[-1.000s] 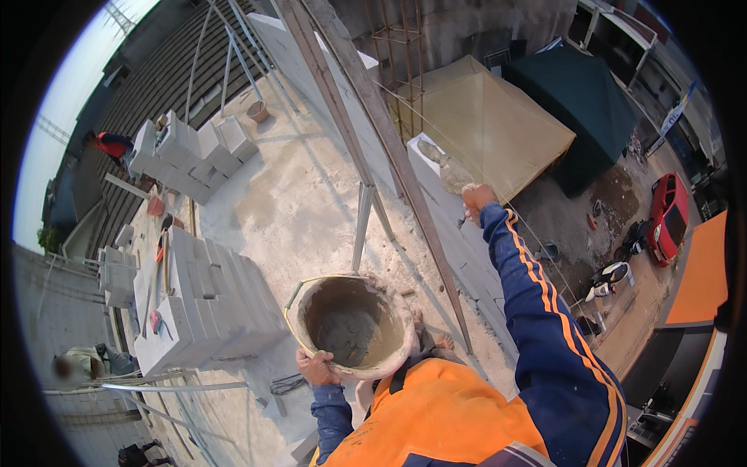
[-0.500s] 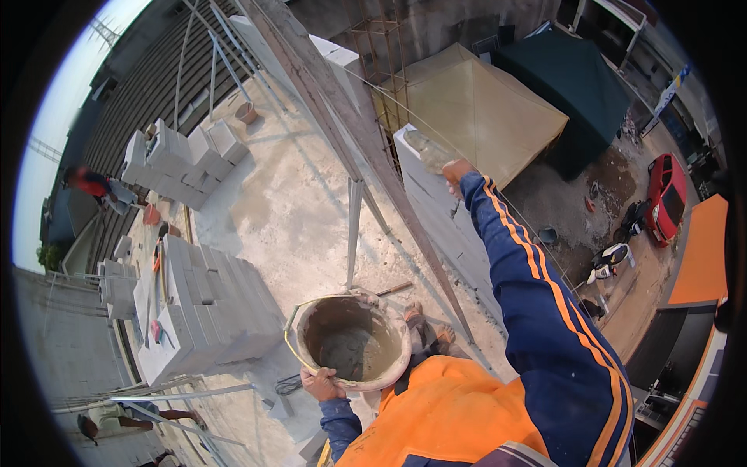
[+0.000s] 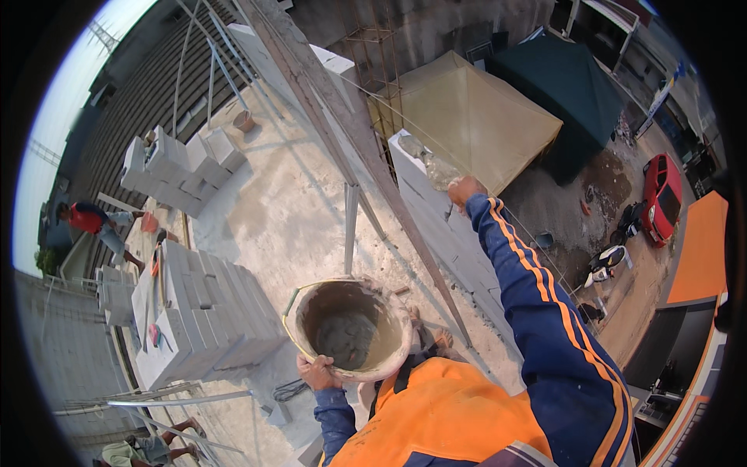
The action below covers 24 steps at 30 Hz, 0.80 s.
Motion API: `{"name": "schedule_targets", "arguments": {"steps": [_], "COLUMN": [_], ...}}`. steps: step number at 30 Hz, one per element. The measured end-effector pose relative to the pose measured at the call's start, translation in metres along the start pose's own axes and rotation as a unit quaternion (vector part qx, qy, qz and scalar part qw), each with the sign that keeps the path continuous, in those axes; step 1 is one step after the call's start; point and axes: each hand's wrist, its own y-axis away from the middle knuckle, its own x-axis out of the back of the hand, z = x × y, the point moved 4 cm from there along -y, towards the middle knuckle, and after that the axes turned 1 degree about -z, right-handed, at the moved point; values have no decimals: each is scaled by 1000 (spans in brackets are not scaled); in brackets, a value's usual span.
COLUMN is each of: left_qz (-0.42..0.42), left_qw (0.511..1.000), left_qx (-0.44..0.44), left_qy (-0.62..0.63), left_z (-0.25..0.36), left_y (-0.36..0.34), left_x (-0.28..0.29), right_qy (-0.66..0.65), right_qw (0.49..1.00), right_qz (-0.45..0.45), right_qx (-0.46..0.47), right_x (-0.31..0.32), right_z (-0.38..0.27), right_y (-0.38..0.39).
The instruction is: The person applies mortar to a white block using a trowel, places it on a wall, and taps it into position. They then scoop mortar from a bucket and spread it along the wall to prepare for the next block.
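Observation:
My left hand (image 3: 317,372) is closed on the near-left rim of a bucket (image 3: 398,346) crusted with dried mortar. Wet grey mortar (image 3: 346,340) lies in its bottom, and a thin handle runs along its left side. With my arm stretched far forward, my right hand (image 3: 467,191) grips a trowel (image 3: 441,173), its handle hidden by my fingers. The grey blade is over the top of a white block wall (image 3: 440,214). Just beyond the blade, a patch of mortar (image 3: 412,145) sits on the wall's top.
A string line runs along the wall, whose outer side drops to a yard with canopies (image 3: 467,117) and a red car (image 3: 661,198). A slanting metal brace (image 3: 389,206) stands beside the wall. Block stacks (image 3: 206,307) are at left. Two other people (image 3: 85,219) work at far left and lower left.
My right hand and the trowel have drawn slightly nearer, and mortar now shows on the wall's top beyond the blade. The bucket has tipped slightly. Both people at left have shifted.

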Motion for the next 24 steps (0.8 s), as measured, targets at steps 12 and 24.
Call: {"name": "schedule_targets", "arguments": {"steps": [12, 24], "left_qz": [38, 14], "left_qw": [999, 999], "left_qx": [27, 30], "left_qy": [-12, 12], "left_z": [-8, 4], "left_y": [7, 22], "left_x": [-4, -3], "right_qy": [-266, -282], "right_qw": [954, 959], "right_qz": [-71, -7], "right_qx": [-116, -15], "right_x": [3, 6], "right_z": [9, 116], "right_y": [3, 206]}}
